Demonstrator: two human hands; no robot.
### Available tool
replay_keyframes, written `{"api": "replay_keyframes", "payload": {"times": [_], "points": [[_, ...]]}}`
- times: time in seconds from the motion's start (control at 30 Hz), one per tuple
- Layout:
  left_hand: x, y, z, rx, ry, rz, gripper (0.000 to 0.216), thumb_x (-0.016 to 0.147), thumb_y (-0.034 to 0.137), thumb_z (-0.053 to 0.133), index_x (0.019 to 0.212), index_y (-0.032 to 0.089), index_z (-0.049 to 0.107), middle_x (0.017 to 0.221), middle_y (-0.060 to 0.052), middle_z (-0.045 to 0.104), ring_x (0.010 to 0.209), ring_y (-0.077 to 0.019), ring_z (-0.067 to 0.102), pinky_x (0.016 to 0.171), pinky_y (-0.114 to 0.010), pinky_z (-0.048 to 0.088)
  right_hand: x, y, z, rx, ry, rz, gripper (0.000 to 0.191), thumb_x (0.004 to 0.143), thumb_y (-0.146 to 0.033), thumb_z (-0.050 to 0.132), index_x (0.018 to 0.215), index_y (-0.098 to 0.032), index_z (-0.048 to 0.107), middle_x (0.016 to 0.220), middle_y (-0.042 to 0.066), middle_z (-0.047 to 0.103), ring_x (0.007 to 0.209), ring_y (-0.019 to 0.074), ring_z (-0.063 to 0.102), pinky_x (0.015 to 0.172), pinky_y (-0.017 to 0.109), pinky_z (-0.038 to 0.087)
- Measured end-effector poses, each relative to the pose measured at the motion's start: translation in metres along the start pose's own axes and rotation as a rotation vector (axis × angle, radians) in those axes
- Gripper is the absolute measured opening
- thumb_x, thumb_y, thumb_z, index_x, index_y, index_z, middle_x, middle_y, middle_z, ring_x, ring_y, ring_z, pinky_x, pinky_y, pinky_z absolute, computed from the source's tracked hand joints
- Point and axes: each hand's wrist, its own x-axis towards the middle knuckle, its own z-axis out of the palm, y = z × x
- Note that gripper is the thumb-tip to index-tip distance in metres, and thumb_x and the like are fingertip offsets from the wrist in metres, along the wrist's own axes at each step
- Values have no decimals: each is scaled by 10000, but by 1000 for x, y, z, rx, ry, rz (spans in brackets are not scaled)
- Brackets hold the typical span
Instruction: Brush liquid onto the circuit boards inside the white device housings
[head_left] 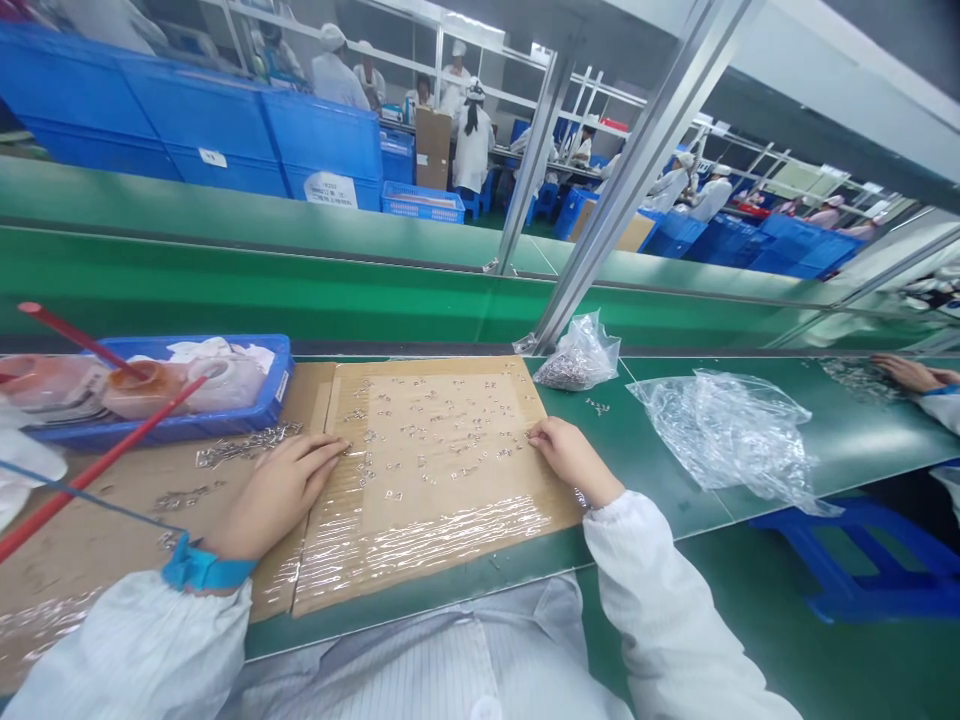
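A cardboard sheet wrapped in clear film lies in front of me, with many small metal parts scattered over it. My left hand, a blue wrist strap around its wrist, rests across the sheet's left edge. Its fingers are stretched out, fingertips near some of the parts, and nothing shows in them. At the right edge, my right hand has thumb and fingers closed at a small metal part. Beside my left hand sits a pile of metal pieces on a second cardboard.
A blue tray with bottles stands left, with red sticks slanting in front. On the right are a clear bag of parts, crumpled plastic bags and another person's hand. A metal post rises behind; a blue stool stands below.
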Motion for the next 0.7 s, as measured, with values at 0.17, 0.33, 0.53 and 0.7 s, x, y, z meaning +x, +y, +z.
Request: {"api": "replay_keyframes", "payload": {"times": [0.17, 0.33, 0.53, 0.7], "points": [[1, 2, -2, -29, 2, -11, 431, 924, 406, 335, 1113, 199, 662, 1165, -104, 635, 1070, -265, 572, 966, -426, 433, -2, 1, -1, -4, 6, -3, 134, 887, -116, 485, 792, -164, 567, 866, 57, 608, 819, 175, 562, 731, 268, 409], [1, 4, -3, -23, 0, -14, 429, 920, 393, 330, 1098, 186, 661, 1166, -107, 636, 1067, -268, 570, 957, -429, 431, -2, -2, -1, -6, -12, -14, 95, 869, -104, 519, 847, -159, 593, 917, 61, 612, 859, 173, 570, 774, 267, 418], [2, 5, -5, -22, 16, -9, 411, 914, 388, 346, 1069, 192, 674, 1136, -98, 653, 1041, -268, 591, 940, -437, 443, 1, -2, -3, -20, -21, -8, 99, 862, -112, 538, 795, -159, 594, 870, 51, 608, 830, 171, 569, 758, 270, 421], [2, 5, -7, -40, 27, 9, 386, 908, 369, 365, 1033, 180, 677, 1106, -95, 661, 1032, -262, 591, 952, -432, 436, 2, -2, -3, -37, -2, 18, 108, 877, -122, 518, 811, -146, 601, 875, 71, 608, 828, 181, 570, 758, 282, 421]]}}
